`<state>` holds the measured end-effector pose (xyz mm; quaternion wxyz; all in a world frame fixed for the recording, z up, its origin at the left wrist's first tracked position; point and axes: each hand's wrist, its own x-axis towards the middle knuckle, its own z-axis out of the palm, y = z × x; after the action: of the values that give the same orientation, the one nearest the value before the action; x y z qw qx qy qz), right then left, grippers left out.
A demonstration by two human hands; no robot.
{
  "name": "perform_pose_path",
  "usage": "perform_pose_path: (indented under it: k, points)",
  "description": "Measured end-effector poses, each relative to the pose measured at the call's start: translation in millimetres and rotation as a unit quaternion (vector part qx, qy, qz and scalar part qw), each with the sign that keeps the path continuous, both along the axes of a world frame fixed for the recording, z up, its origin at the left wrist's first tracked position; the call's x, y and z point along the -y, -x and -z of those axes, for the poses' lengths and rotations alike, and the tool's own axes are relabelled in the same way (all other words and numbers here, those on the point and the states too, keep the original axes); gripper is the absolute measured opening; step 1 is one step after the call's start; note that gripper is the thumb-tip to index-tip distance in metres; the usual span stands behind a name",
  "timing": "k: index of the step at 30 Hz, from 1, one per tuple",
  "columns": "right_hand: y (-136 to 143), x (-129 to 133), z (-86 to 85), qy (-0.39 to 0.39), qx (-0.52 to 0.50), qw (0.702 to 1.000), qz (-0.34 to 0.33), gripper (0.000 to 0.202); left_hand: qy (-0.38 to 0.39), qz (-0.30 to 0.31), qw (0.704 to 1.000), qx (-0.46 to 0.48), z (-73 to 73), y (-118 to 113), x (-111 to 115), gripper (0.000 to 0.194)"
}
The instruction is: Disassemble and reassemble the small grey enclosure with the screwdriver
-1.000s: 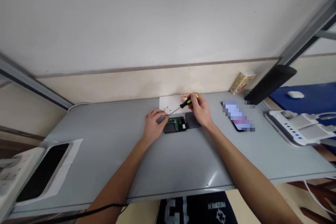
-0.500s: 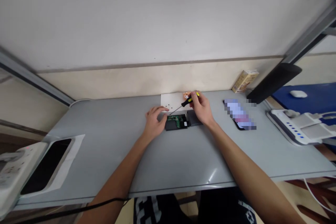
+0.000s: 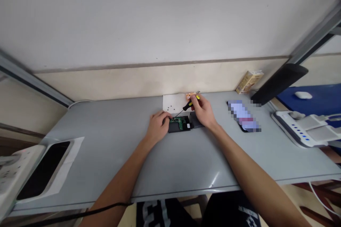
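A small black casing point(image 3: 174, 127) lies open on the table with a green circuit board point(image 3: 181, 122) exposed in it. My left hand point(image 3: 157, 127) is closed at its left end, thumb against the side and fingertips by the upper left corner. Between the fingers of my right hand point(image 3: 205, 111) is a black and yellow screwdriver point(image 3: 187, 105), slanting down to the left. Its tip meets the board's upper left area, close to my left fingertips; what is under the tip is too small to make out. A dark flat part point(image 3: 195, 120) adjoins the casing's right side, partly behind my right hand.
Several tiny dark screws lie on a white sheet point(image 3: 178, 103) behind the casing, beside an orange cartoon-faced item point(image 3: 189, 95). To the right are a phone point(image 3: 242, 115), a box point(image 3: 247, 82) and a power strip point(image 3: 293, 131). Another phone point(image 3: 45, 170) lies left.
The screwdriver and my right hand have shifted slightly down, the tip now among the board's parts. My left fingers have curled in closer to the tip.
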<state>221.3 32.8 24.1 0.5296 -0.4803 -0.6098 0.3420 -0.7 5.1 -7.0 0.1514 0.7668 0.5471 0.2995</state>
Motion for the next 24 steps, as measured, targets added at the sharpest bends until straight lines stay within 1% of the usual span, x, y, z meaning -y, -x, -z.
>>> perform_pose_path:
  k: [4, 7, 11, 14, 17, 19, 22, 24]
  points:
    - [1.2, 2.8, -1.2, -0.007, 0.018, 1.0, -0.003, 0.042, -0.006, 0.013, 1.0, -0.007, 1.1, 0.0, -1.1, 0.026]
    - [5.5, 7.1, -6.4, -0.013, 0.042, 0.999, -0.011, 0.04, -0.011, 0.03, 0.999, 0.005, 0.7, -0.2, -1.4, 0.025]
    - [16.9, 12.3, -21.7, -0.05, 0.105, 0.993, -0.029, 0.035, -0.018, 0.041, 0.999, 0.017, 0.1, 0.4, -1.8, 0.025]
    - [25.4, 12.3, -34.9, -0.069, 0.141, 0.985, -0.072, 0.033, -0.022, 0.045, 0.998, 0.027, 1.1, 1.5, -2.6, 0.025]
    - [31.3, 8.6, -40.9, -0.078, 0.154, 0.98, -0.103, 0.033, -0.02, 0.05, 0.998, 0.036, 2.5, 2.3, -3.8, 0.025]
    - [33.7, 5.3, -38.8, -0.082, 0.144, 0.982, -0.087, 0.034, -0.02, 0.053, 0.998, 0.041, 2.9, 2.4, -4.5, 0.025]
    - [34.6, 1.4, -30.2, -0.072, 0.106, 0.991, -0.031, 0.033, -0.02, 0.055, 0.997, 0.052, 3.3, 2.0, -5.2, 0.025]
    - [33.5, 0.6, -25.5, -0.064, 0.087, 0.994, -0.015, 0.033, -0.021, 0.053, 0.997, 0.056, 3.7, 1.8, -5.3, 0.024]
